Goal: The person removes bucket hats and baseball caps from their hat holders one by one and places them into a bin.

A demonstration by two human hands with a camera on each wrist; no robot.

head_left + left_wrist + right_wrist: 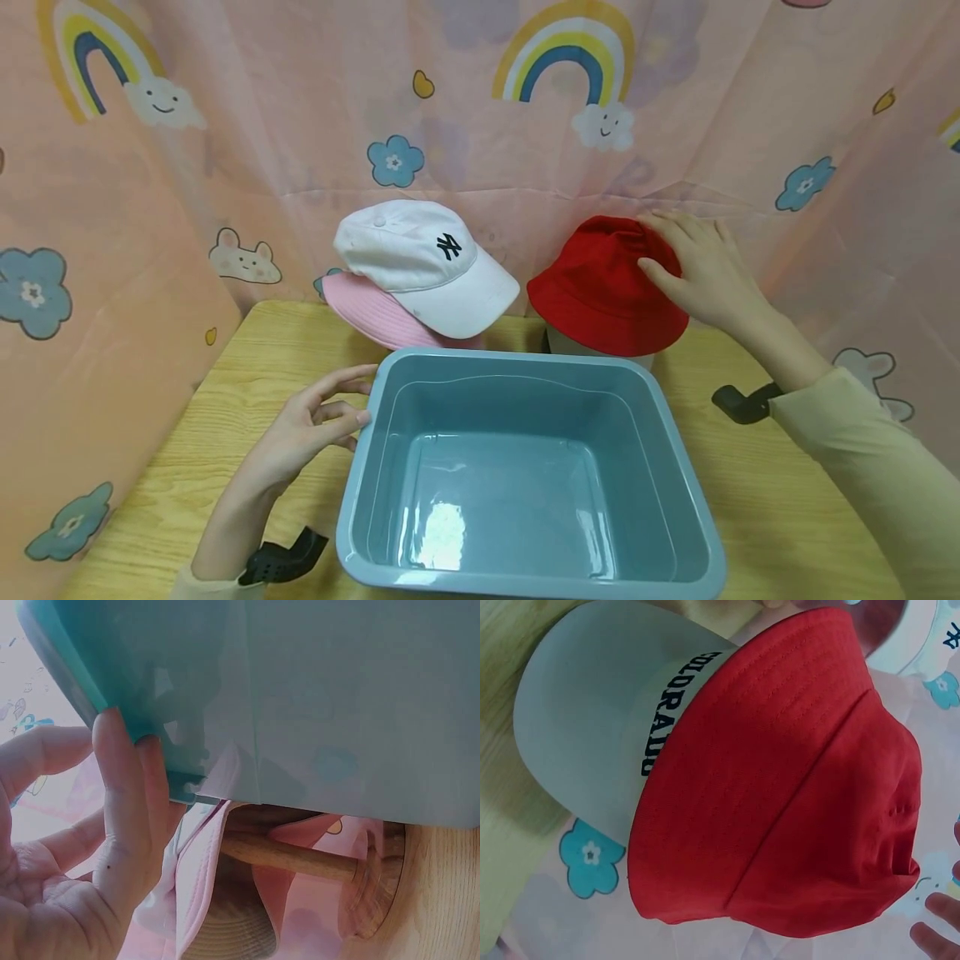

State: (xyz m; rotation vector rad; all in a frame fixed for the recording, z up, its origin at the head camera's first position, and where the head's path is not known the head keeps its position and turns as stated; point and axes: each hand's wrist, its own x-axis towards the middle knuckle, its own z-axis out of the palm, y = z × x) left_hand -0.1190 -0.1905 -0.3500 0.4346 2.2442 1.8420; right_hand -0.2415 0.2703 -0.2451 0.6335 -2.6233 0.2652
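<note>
My right hand [705, 271] is beside the crown of a red bucket hat [611, 287], thumb spread from the fingers. In the right wrist view the fingertips [939, 913] show at the edge, apart from the fabric. Beneath the bucket hat is a pale grey cap [592, 705] with dark lettering; its brim sticks out. My left hand [307, 425] touches the left rim of a blue-grey plastic basin [517, 361] with loosely bent fingers. Nothing lies in the basin.
Behind the basin, a white baseball cap [408, 246] with a black logo sits on a pink hat [375, 312]. A wooden stand [300, 859] shows under the pink hat. A printed pink curtain [465, 100] hangs behind the wooden table [225, 400].
</note>
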